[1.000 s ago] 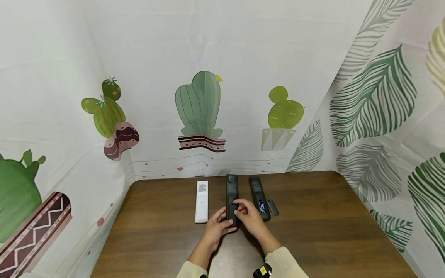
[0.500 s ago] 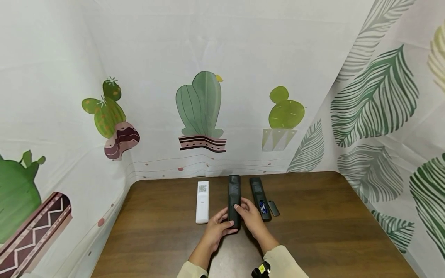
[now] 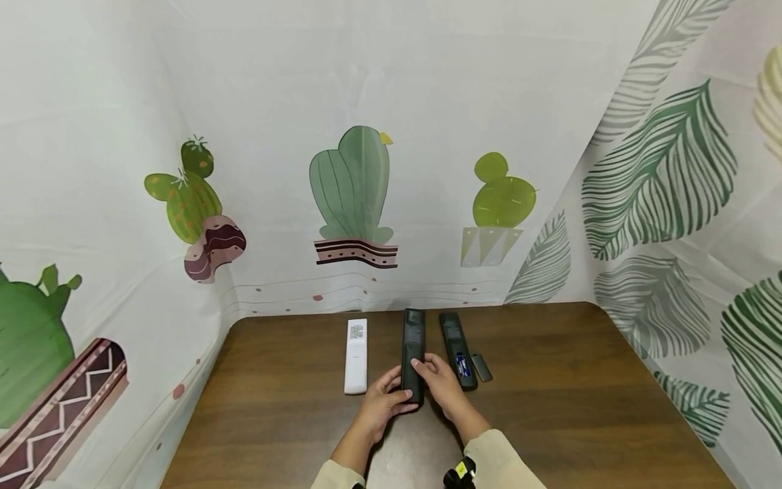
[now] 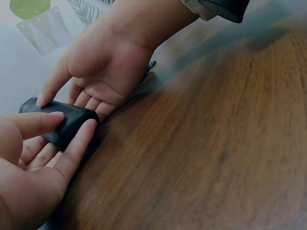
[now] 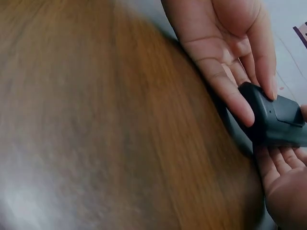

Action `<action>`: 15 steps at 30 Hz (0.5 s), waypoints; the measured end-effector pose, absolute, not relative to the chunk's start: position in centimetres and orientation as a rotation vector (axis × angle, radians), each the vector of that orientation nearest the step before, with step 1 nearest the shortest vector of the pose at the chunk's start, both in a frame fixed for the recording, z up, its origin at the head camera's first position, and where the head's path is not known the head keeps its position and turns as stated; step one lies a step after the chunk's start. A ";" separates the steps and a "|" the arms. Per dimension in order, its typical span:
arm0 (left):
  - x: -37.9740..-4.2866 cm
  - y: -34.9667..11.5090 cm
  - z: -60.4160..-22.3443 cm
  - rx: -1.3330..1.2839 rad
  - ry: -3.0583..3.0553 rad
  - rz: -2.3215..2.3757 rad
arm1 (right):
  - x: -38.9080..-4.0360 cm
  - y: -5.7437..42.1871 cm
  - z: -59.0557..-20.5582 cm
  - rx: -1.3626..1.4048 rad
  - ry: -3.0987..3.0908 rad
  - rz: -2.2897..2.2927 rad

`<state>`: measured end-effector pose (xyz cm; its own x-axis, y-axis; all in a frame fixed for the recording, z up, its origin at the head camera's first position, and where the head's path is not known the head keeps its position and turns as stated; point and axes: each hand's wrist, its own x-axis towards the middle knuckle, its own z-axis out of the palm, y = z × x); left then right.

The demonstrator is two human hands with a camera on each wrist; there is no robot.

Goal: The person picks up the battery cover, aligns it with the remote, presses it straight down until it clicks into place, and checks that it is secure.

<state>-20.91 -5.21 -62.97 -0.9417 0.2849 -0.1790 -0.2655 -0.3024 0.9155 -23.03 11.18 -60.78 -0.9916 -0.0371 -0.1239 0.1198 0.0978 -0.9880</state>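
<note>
A black remote control stands back side up between both hands, at the middle of the table. My left hand grips its near end, thumb on the back and fingers around the left side and underneath. On the right side my right hand holds it, thumb pressed on the back near the battery cover. The cover lies in place in the right wrist view. In the left wrist view the remote's near end shows between the fingers of both hands. Its button side is hidden.
Right of the hands lies a second black remote, its battery compartment open on blue batteries. Its loose cover rests beside it. A white remote lies to the left. Behind the wooden table hangs a printed cloth.
My right thumb and fingers have shifted from the upper edge of the battery cover to lower on the remote's back and right side. The remote has moved slightly right and nearer.
</note>
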 end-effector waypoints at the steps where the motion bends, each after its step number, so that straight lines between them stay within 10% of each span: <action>1: -20.9 -5.3 -63.0 0.034 1.609 2.289 | -23.0 11.2 -60.8 0.069 2.242 -2.026; 15: -20.9 -5.6 -63.1 0.066 1.610 2.260 | -22.8 11.5 -60.7 -0.001 2.270 -1.963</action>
